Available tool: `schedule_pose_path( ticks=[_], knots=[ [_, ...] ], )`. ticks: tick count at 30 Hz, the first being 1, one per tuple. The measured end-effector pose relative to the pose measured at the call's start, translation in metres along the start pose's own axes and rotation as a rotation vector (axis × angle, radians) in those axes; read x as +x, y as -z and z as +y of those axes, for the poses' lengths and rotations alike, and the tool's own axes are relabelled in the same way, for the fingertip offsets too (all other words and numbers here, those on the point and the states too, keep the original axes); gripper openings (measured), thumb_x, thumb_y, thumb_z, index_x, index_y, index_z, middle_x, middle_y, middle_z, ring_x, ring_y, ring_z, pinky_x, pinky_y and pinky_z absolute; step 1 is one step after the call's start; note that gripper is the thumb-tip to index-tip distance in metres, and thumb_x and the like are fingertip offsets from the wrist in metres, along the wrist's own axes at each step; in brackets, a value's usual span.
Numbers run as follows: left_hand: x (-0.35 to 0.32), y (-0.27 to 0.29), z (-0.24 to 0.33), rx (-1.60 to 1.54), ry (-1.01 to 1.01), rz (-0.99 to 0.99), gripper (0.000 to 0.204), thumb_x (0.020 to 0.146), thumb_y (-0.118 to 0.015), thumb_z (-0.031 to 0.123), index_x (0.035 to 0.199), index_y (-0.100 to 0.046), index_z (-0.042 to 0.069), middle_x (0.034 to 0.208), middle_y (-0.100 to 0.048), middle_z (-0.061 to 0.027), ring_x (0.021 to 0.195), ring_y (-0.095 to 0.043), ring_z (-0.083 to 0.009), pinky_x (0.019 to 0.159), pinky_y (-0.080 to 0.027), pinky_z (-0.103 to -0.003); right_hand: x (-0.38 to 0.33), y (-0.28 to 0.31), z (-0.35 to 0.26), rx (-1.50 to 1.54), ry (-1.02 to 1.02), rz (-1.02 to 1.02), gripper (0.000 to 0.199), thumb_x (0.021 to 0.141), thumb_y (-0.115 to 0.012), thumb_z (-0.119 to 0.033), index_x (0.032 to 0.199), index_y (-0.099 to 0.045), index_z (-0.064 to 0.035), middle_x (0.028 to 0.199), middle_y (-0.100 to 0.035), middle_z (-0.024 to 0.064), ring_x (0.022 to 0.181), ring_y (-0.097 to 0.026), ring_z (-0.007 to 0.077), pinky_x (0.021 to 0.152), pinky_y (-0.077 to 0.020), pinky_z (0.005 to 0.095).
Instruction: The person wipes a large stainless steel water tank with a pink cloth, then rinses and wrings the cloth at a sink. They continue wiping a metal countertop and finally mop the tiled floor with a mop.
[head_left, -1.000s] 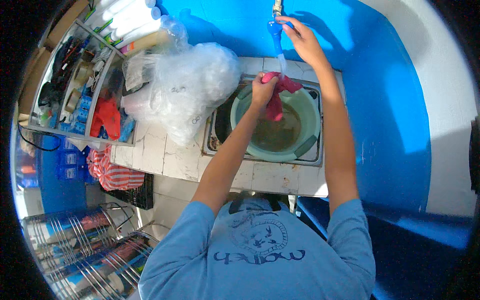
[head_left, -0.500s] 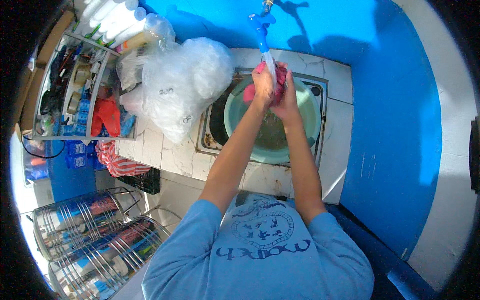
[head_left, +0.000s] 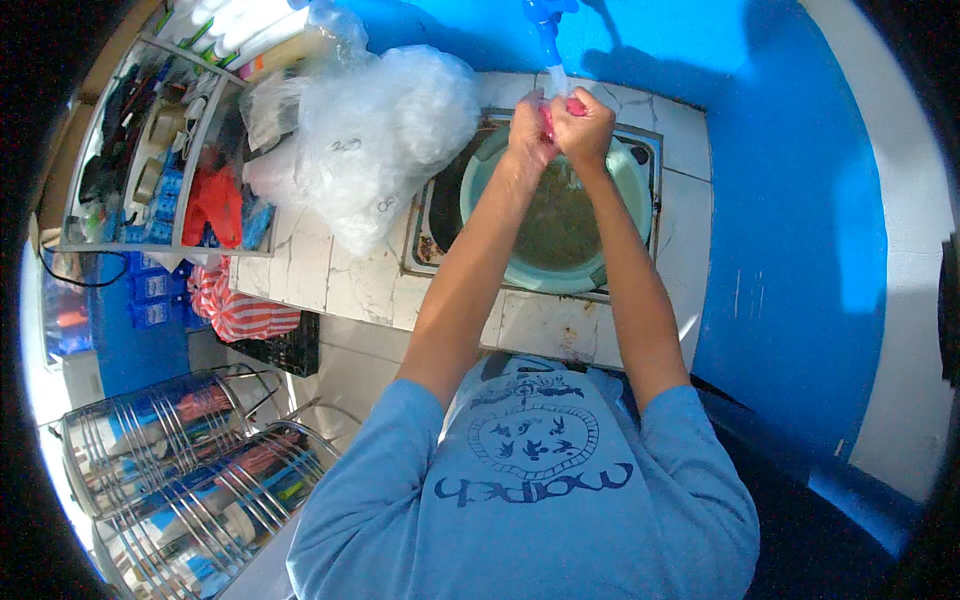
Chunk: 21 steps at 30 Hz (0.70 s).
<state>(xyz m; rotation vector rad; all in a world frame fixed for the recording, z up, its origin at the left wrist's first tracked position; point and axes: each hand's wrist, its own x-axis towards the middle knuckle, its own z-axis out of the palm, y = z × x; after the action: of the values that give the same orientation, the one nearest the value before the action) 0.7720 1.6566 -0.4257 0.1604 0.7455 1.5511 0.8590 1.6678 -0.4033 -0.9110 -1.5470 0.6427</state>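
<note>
Both my hands are closed around a wet pink cloth (head_left: 547, 120), above the back part of a pale green basin (head_left: 632, 215). My left hand (head_left: 526, 128) grips it from the left. My right hand (head_left: 588, 130) is wrapped around its other end, with a bit of pink showing between the fingers. Most of the cloth is hidden inside the fists. Just behind them hangs the blue tap (head_left: 545, 20), its clear spout reaching down to the hands. Murky water (head_left: 560, 225) fills the basin, which stands over a dark sink.
A large clear bag of white contents (head_left: 350, 145) rests on the tiled counter (head_left: 375, 295) to the left. Beyond it is a glass case (head_left: 150, 150) of small goods. Metal wire racks (head_left: 180, 480) stand at lower left. A blue wall (head_left: 800, 250) bounds the right side.
My hands have closed tightly over the cloth, which was loosely bunched between them under the running water. The right hand has turned over. The view has shifted slightly.
</note>
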Motion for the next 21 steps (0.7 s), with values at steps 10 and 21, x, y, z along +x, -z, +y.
schedule_pose_path(
  ticks=[10, 21],
  knots=[
    [0.014, -0.012, 0.0, -0.033, -0.101, 0.009, 0.032, 0.098, -0.044, 0.034, 0.107, -0.057, 0.006, 0.097, -0.065, -0.0123, 0.089, -0.063, -0.0273, 0.085, -0.05, -0.045, 0.007, 0.011, 0.051, 0.04, -0.278, -0.037, 0.033, 0.089, -0.061, -0.033, 0.095, -0.059, -0.0007, 0.098, -0.062, 0.0215, 0.092, -0.06, 0.034, 0.079, -0.0464, 0.0426],
    [0.01, -0.012, 0.0, 0.013, -0.24, 0.117, 0.028, 0.087, -0.065, 0.024, 0.101, -0.053, 0.003, 0.085, -0.059, -0.0086, 0.071, -0.061, -0.0225, 0.066, -0.052, -0.04, 0.099, 0.032, -0.041, 0.126, 0.073, -0.353, 0.033, 0.095, -0.057, -0.019, 0.123, -0.055, -0.0022, 0.107, -0.065, 0.0136, 0.093, -0.061, 0.0159, 0.076, -0.0483, 0.0282]
  ],
)
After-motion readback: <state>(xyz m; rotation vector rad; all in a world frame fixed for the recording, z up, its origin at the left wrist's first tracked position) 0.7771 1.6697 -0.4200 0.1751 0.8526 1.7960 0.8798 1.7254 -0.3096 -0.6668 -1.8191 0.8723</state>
